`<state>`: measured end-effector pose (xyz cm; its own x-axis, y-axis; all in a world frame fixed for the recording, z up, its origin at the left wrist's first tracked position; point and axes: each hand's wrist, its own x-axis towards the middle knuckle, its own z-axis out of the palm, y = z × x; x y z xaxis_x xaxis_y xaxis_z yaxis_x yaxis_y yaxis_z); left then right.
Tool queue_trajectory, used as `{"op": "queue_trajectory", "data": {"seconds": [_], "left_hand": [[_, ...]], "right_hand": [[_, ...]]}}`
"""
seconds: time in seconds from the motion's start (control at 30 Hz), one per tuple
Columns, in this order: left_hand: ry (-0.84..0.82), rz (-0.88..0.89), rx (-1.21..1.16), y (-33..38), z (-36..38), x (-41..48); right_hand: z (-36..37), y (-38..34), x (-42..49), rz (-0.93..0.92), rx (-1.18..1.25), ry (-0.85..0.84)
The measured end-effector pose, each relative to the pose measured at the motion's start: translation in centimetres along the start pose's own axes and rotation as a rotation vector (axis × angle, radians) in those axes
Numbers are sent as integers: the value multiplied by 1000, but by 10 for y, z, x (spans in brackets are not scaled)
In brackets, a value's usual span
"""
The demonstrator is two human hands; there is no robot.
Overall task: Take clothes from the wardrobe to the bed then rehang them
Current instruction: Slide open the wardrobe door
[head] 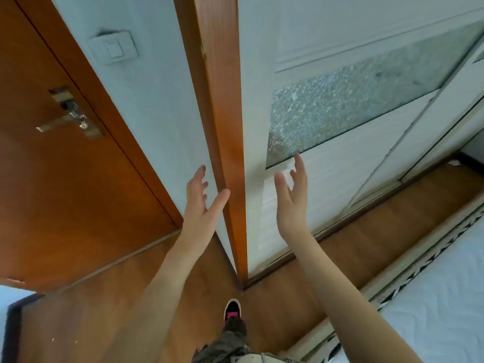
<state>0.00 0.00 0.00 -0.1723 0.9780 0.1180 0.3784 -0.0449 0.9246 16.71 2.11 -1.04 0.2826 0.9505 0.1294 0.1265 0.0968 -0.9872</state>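
A: Item one, far left?
B: Brown wooden door [65, 179], shut, with a metal lever handle [69, 117]. No readable marking on it.

A: Next?
B: White wall strip with one rocker light switch [113, 47]. No lettering legible.

A: Hands?
B: Left hand [199, 199], bare, raised before the wall strip, fingers spread wide and holding nothing; thumb tip just in front of the upright wooden post [222, 127]. Whether it touches the post cannot be told. Right hand [292, 197], bare, also spread wide and empty, raised in front of the wardrobe door [327, 179].

A: The wardrobe itself?
B: White sliding door, closed, with a frosted patterned glass panel [353, 106]; the right fingertips reach the panel's lower edge. Contents not visible; no clothes in view.

A: Floor level?
B: Wood-look floor [117, 310]; one dark shoe [232, 310] with pink laces, below it a camouflage trouser leg [233, 339].

A: Far right?
B: Bed [445, 297], white quilted cover, with a black-and-white patterned border. Nothing lies on the visible part.
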Motion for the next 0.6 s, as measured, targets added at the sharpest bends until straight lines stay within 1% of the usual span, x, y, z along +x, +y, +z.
{"op": "queue_trajectory", "data": {"seconds": [0.07, 0.17, 0.33, 0.6], "left_hand": [[43, 124, 6, 9, 2, 21], [55, 230, -21, 13, 6, 40], [71, 304, -55, 6, 10, 45], [55, 319, -49, 11, 12, 42]], "right_hand": [[17, -7, 5, -92, -58, 12], [39, -4, 6, -147, -110, 9], [52, 9, 14, -137, -195, 23], [49, 13, 28, -168, -266, 66]]}}
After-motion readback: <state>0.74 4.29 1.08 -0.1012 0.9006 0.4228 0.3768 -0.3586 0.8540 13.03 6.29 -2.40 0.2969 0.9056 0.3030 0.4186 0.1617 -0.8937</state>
